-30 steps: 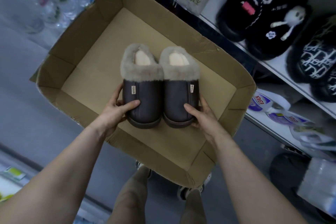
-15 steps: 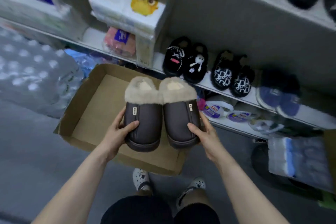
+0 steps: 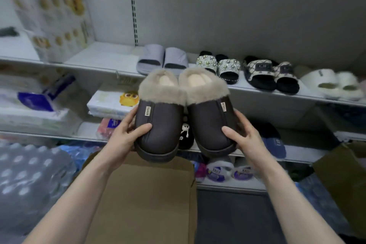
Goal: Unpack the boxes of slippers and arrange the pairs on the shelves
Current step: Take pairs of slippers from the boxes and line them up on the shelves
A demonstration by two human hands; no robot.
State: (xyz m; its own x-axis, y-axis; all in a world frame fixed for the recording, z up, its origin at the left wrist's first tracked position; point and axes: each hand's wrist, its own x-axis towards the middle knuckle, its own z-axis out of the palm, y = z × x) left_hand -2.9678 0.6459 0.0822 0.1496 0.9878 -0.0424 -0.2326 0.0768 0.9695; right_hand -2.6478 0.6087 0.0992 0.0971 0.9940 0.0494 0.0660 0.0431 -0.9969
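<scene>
My left hand (image 3: 126, 140) grips the left slipper (image 3: 158, 130) by its outer side, thumb across the brown toe. My right hand (image 3: 243, 140) grasps the right slipper (image 3: 210, 125) the same way. The pair is held in the air, fur collars touching, above the near cardboard box (image 3: 146, 200). Beyond it, grey slides (image 3: 162, 59) stand on the far shelf (image 3: 103, 61).

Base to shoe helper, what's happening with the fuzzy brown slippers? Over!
Left hand grips left slipper, right hand grips right slipper. Pair held up before upper shelf, not placed. Grey slides directly behind.
</scene>
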